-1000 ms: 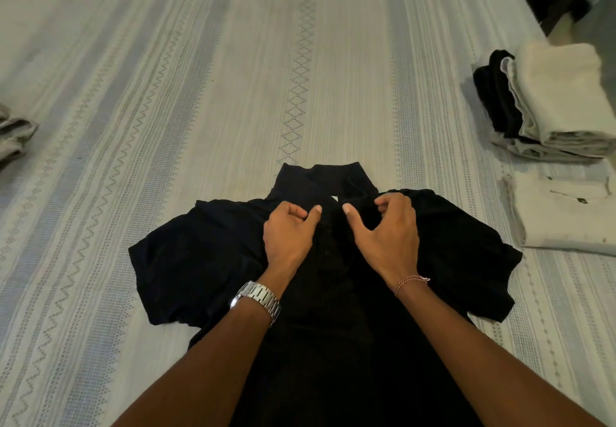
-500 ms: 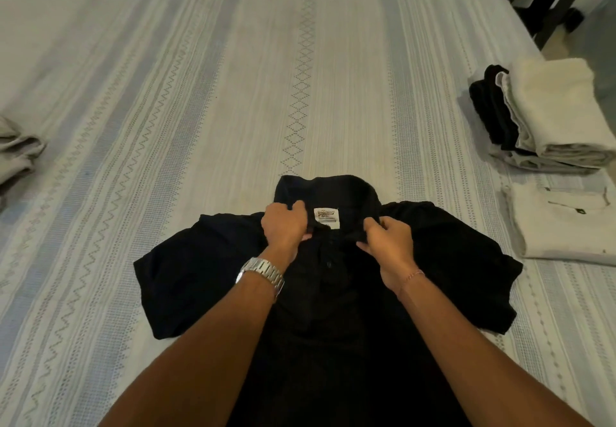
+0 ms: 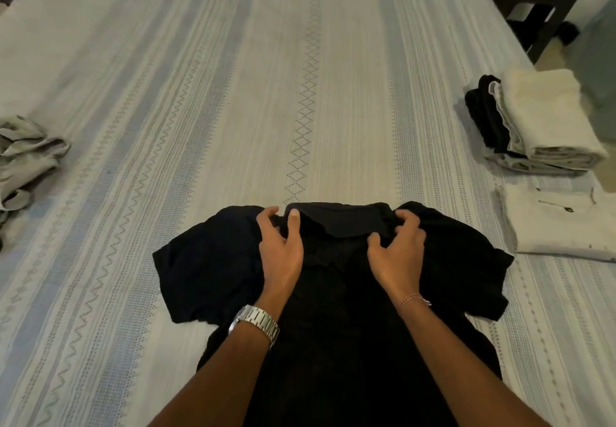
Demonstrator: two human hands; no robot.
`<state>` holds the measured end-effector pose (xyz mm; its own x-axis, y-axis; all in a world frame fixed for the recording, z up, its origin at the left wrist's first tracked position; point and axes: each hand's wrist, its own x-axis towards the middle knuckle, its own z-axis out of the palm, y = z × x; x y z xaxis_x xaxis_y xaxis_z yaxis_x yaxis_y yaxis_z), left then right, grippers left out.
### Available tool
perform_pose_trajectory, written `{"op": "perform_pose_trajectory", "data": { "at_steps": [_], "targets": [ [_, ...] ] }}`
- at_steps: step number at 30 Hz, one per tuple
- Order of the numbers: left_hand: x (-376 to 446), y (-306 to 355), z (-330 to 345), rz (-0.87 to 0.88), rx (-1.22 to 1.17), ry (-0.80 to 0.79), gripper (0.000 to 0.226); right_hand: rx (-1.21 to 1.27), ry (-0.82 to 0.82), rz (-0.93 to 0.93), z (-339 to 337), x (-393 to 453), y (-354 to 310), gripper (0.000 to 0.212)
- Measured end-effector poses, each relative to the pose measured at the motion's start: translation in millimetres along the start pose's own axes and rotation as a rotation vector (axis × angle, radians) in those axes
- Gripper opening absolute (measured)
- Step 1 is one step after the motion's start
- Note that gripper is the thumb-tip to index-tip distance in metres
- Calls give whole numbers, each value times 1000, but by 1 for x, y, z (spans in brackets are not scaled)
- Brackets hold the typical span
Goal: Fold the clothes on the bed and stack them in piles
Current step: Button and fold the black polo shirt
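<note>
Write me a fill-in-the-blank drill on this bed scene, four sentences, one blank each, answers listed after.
1. Both hands grip the collar of the ____ shirt.
2. The wristwatch sits on the ____ wrist.
3. The stack of folded clothes lies on the ____ edge of the bed.
4. The garment at the bed's left edge is ____, not folded.

Missing words: black; left; right; crumpled
</note>
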<state>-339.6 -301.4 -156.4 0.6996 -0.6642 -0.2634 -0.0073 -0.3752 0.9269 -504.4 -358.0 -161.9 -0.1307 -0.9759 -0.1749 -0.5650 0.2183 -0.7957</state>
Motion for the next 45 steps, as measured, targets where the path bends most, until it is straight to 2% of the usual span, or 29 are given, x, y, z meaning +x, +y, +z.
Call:
{"op": "perform_pose_trajectory", "data": {
  "at_steps": [3,5,9,12,14,15,17,19,21,23,25,28,32,33,36,38,41,45],
  "targets": [
    [3,-15,-9,217,150,-39,51,-269,60,-422,1,1,0,30],
    [6,-20,-13,309,287,-90,48,-424,36,-555,2,7,11,26],
    [12,-13,-15,306,719,-37,36,-415,-96,-622,5,17,25,16],
    [19,2,-10,406,840,36,37,-239,-121,-542,5,23,22,13],
    [26,9,-7,424,758,33,35,-80,-94,-418,2,25,15,12],
    [31,10,-6,353,659,4,37,-19,-94,-335,1,25,12,12],
    [40,16,-11,42,328,-58,43,114,-135,-115,-3,30,7,17],
    [52,21,-17,-305,-42,-136,33,273,-240,111,-6,37,3,25],
    [60,22,-25,-516,-238,-233,24,420,-347,279,-11,45,-2,27],
    [61,24,-32,-631,-352,-290,26,567,-428,421,-21,51,-9,28],
    [60,24,-41,-664,-468,-330,29,664,-473,511,-30,52,-16,29],
    [56,21,-49,-637,-540,-395,32,650,-520,542,-42,56,-18,28],
    [44,12,-44,-578,-594,-409,38,718,-551,395,-43,53,-15,23],
    [41,9,-43,-564,-613,-413,38,660,-529,349,-40,50,-9,26],
    [30,2,-40,-504,-596,-441,36,215,-400,233,-27,35,15,45],
    [26,-5,-37,-451,-510,-408,33,88,-293,272,-19,25,30,41],
    [23,-11,-33,-410,-442,-337,38,264,-239,378,-13,12,34,24],
    [26,-12,-35,-434,-555,-384,38,503,-315,335,-21,1,20,28]
  ]
}}
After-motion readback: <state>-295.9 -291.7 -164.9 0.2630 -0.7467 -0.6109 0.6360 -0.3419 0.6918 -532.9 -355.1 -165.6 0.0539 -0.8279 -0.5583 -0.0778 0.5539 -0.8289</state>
